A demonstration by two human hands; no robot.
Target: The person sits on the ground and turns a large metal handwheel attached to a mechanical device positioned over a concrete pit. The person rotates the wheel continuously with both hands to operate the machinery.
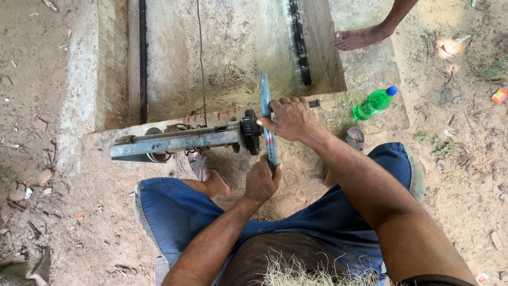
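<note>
Gripping the large blue-grey wheel [266,114] at two stations, the person holds it edge-on to the camera, upright, at the right-hand end of a grey-blue metal bar assembly [174,142] that lies across the lip of a concrete pit [238,47]. The right hand [290,119] wraps over the wheel from the 3 o'clock side, fingers curled across the rim near its middle; the left hand [261,181] is closed around the lower rim at 6 o'clock. A black toothed gear [251,131] sits just beside the wheel at its 9 o'clock, touching or nearly touching it; which cannot be told. A short dark shaft end [314,103] projects beyond the wheel at 3 o'clock. The person's sandalled foot [208,172] rests under the bar at 7 o'clock of the gear. A green plastic bottle [374,103] lies on the ground at 3 o'clock, well apart, and another person's bare foot [360,37] stands on the pit edge at 1 o'clock. Hazards, as judged: the right fingers lie close to the gear teeth, so any rotation of the wheel could pinch them; sandy, possibly greasy metal may let the grip slip; and a dropped wheel would fall toward the sandalled foot or the pit.
</note>
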